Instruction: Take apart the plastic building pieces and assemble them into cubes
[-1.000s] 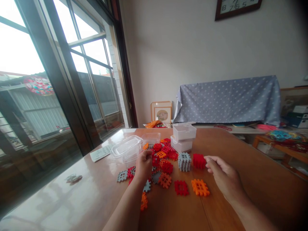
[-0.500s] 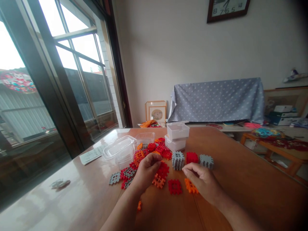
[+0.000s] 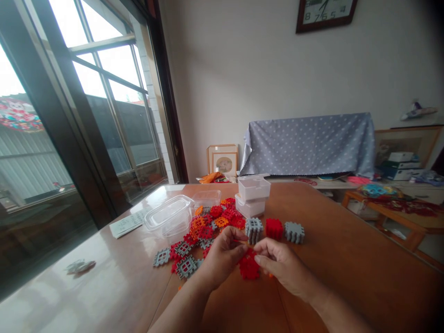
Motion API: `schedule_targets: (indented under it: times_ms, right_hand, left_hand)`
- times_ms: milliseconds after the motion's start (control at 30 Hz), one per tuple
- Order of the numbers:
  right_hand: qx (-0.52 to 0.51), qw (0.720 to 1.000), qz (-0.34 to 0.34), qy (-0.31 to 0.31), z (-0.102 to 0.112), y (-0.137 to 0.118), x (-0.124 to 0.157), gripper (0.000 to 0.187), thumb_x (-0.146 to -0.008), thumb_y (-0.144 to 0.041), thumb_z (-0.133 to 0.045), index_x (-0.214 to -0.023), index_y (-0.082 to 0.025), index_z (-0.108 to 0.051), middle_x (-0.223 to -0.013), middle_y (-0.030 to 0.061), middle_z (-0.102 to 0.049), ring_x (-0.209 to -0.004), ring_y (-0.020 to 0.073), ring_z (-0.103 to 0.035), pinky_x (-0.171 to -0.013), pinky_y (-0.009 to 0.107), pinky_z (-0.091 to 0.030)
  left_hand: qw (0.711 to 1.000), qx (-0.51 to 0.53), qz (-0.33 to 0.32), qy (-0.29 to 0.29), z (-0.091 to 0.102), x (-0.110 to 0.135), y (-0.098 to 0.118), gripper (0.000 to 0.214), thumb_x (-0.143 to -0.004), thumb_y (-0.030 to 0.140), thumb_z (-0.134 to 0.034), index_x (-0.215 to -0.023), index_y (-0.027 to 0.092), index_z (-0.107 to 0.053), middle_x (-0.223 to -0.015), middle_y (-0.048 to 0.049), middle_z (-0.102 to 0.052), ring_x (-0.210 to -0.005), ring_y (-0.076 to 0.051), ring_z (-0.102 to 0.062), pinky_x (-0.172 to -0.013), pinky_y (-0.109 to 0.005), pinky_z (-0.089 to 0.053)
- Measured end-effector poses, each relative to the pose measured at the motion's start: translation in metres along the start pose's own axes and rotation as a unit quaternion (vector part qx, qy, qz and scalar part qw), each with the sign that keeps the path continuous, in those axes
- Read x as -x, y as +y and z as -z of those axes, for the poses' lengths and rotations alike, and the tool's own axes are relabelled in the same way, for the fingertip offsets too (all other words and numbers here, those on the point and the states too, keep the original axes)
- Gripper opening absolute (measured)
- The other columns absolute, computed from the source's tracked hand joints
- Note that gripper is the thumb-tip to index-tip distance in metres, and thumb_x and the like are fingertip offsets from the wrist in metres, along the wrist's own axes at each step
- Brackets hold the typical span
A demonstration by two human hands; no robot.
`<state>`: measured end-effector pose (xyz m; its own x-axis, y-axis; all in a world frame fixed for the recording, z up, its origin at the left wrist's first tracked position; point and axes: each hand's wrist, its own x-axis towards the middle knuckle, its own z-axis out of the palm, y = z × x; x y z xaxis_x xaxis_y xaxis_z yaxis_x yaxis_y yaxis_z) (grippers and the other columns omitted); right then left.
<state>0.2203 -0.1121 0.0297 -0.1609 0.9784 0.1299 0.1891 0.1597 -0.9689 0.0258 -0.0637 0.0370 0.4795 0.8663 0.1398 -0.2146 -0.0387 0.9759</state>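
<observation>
Over the near middle of the table, my left hand (image 3: pixel 224 256) and my right hand (image 3: pixel 282 263) are close together, fingers pinched. A red notched plastic tile (image 3: pixel 249 258) shows between their fingertips, and both hands appear to grip it. It overlaps the red window-frame tile lying below, so where one ends is hard to tell. To the left spreads a pile of red, orange and grey notched tiles (image 3: pixel 186 267). Beyond my hands stand a grey stack of tiles (image 3: pixel 254 231), a red stack (image 3: pixel 274 229) and another grey stack (image 3: pixel 294 232). My right hand mostly hides an orange tile.
Two clear plastic boxes (image 3: pixel 254 189) are stacked behind the tiles. Transparent containers (image 3: pixel 169 215) stand at the left beside a pad of paper (image 3: pixel 127 224). A small plastic packet (image 3: pixel 79 266) lies near the left edge of the wooden table (image 3: pixel 333 277).
My hands have come together over the red window-frame tile. A red tile now shows between their fingertips. The view has shifted slightly.
</observation>
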Motion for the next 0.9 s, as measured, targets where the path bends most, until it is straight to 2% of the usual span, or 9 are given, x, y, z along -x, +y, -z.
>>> schedule_targets:
  times_ms: [133,233,367,467,567,667,800,900]
  right_hand:
    - [-0.059,0.998,-0.027,0.009,0.001,-0.002,0.000,0.027,-0.086,-0.046,-0.067,-0.093,-0.021,-0.063,-0.069,-0.0050,-0.060,-0.061,0.0120,-0.055,-0.055,0.023,-0.041]
    - [-0.082,0.995,-0.046,0.035,0.002,0.000,0.000,0.032,-0.085,-0.051,-0.067,-0.097,-0.021,-0.063,-0.068,-0.0047,-0.060,-0.060,0.0127,-0.056,-0.053,0.023,-0.042]
    - [-0.103,0.991,-0.052,0.075,0.003,0.002,-0.001,0.034,-0.084,-0.052,-0.069,-0.096,-0.021,-0.061,-0.073,-0.0028,-0.061,-0.068,0.0146,-0.060,-0.058,0.024,-0.047]
    - [-0.109,0.989,-0.053,0.083,0.003,0.002,-0.002,0.034,-0.084,-0.052,-0.069,-0.096,-0.021,-0.060,-0.076,-0.0015,-0.063,-0.069,0.0151,-0.062,-0.059,0.026,-0.049]
    - [-0.106,0.990,-0.054,0.076,0.003,0.003,-0.002,0.036,-0.084,-0.053,-0.069,-0.096,-0.021,-0.060,-0.077,-0.0008,-0.064,-0.069,0.0160,-0.064,-0.059,0.027,-0.050]
    - [-0.061,0.995,-0.041,0.069,0.002,0.006,-0.002,0.037,-0.086,-0.053,-0.066,-0.103,-0.021,-0.060,-0.080,0.0005,-0.065,-0.073,0.0176,-0.065,-0.064,0.029,-0.052]
    - [0.098,0.989,0.053,0.096,0.004,0.012,-0.002,0.052,-0.083,-0.039,-0.070,-0.131,-0.026,-0.055,-0.118,0.0066,-0.064,-0.096,0.0212,-0.064,-0.087,0.038,-0.054]
    - [0.205,0.971,0.098,0.076,0.007,0.015,-0.001,0.057,-0.082,-0.030,-0.069,-0.137,-0.032,-0.053,-0.134,0.0063,-0.056,-0.106,0.0230,-0.062,-0.094,0.040,-0.052]
  left_hand:
    - [0.999,0.024,0.002,0.038,-0.003,0.001,0.005,0.038,-0.081,0.042,-0.079,-0.104,0.019,-0.060,-0.098,-0.0047,-0.065,-0.081,-0.013,-0.062,-0.072,-0.024,-0.048]
    - [0.997,0.042,0.032,0.056,-0.003,0.002,0.009,0.034,-0.084,0.045,-0.074,-0.101,0.019,-0.061,-0.095,-0.0034,-0.064,-0.078,-0.012,-0.061,-0.071,-0.024,-0.049]
    - [0.994,0.061,0.082,0.040,-0.003,0.004,0.011,0.026,-0.081,0.035,-0.074,-0.097,0.018,-0.061,-0.084,-0.0004,-0.061,-0.072,-0.011,-0.060,-0.071,-0.027,-0.054]
    - [0.994,0.067,0.081,0.024,-0.004,0.005,0.009,0.025,-0.076,0.024,-0.075,-0.096,0.018,-0.060,-0.083,-0.0006,-0.063,-0.074,-0.012,-0.062,-0.072,-0.027,-0.054]
    - [0.995,0.070,0.076,0.010,-0.003,0.003,0.008,0.025,-0.074,0.021,-0.075,-0.093,0.018,-0.058,-0.082,-0.0015,-0.066,-0.070,-0.012,-0.063,-0.067,-0.024,-0.051]
    - [0.995,0.059,0.082,0.014,-0.001,0.002,0.007,0.026,-0.074,0.021,-0.074,-0.092,0.017,-0.057,-0.081,-0.0015,-0.067,-0.066,-0.011,-0.063,-0.062,-0.022,-0.049]
    - [0.993,0.020,0.112,0.037,0.003,0.001,0.004,0.025,-0.073,0.020,-0.070,-0.093,0.017,-0.055,-0.074,0.0004,-0.065,-0.058,-0.011,-0.061,-0.055,-0.021,-0.046]
    - [0.991,-0.002,0.127,0.038,0.007,0.000,0.000,0.025,-0.071,0.018,-0.068,-0.092,0.018,-0.054,-0.072,-0.0004,-0.066,-0.057,-0.013,-0.063,-0.054,-0.022,-0.046]
